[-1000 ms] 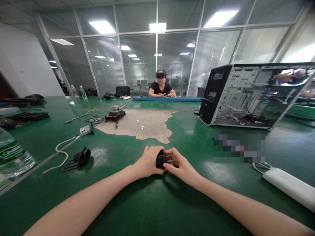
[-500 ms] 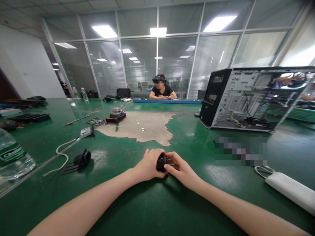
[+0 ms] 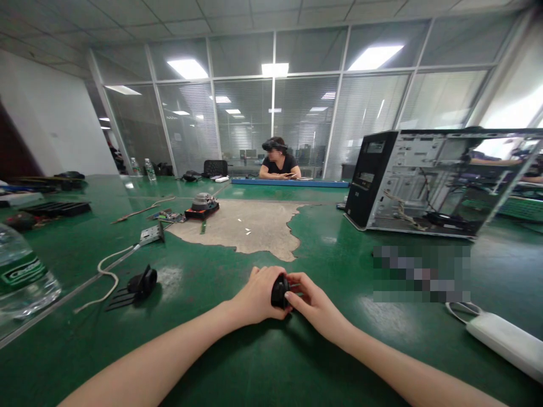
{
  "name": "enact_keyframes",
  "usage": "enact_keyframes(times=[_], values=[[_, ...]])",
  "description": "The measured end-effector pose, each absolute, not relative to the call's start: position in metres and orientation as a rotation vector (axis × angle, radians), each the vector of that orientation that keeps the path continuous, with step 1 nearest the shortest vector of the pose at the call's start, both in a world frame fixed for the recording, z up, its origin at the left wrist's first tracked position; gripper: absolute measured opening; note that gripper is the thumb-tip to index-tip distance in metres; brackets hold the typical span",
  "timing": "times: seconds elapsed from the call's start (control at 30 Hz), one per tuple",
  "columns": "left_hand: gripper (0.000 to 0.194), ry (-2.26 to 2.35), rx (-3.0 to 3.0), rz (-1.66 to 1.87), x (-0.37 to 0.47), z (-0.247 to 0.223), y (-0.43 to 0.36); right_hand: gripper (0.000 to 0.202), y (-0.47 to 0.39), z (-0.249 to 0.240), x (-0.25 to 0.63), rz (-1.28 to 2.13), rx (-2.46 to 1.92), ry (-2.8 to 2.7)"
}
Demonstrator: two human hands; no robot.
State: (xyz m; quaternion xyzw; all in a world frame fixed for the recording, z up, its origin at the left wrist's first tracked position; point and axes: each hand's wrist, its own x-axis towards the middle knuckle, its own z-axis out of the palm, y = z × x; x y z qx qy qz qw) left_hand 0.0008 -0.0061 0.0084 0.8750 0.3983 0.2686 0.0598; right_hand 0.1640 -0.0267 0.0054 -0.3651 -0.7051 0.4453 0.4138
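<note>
One black part (image 3: 279, 292), lower centre, half hidden, seems light, stiff; hold its sides: left hand (image 3: 259, 294) wraps, right hand (image 3: 311, 299) pinches it

On the computer case (image 3: 407, 183), short of the desk (image 3: 237, 362)'s far edge, we read an hp badge (image 3: 356, 195); the bottle (image 3: 26, 291)'s green label (image 3: 24, 272) shows us a C, then blurs.

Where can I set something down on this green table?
Bare green tabletop lies between both forearms, and between the right hand and the open black computer case. Crowded: the left side, around the clear plastic bottle, beige cable and pronged black plastic part.
</note>
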Motion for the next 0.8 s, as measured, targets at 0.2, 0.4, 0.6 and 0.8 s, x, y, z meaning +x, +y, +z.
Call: enact_keyframes(times=[0.2, 0.4, 0.6, 0.8], values=[[0.056, 1.19, 2.657, 0.832, 0.0005, 0.0066, -0.0058, 0.018, -0.0283, 0.0057, 0.1644, 0.986, -0.889, -1.807], [0.057, 1.201, 2.641, 0.794, 0.0004, 0.0077, -0.0056, 0.018, -0.0246, 0.0028, 0.1634, 1.118, -0.889, -1.743], [0.056, 1.191, 2.633, 0.798, -0.0001, 0.009, -0.006, 0.022, -0.0252, 0.004, 0.1631, 1.116, -0.923, -1.781], [0.057, 1.19, 2.619, 0.791, 0.0009, 0.0109, -0.007, 0.013, -0.0288, 0.0074, 0.1642, 0.894, -0.889, -1.836]])
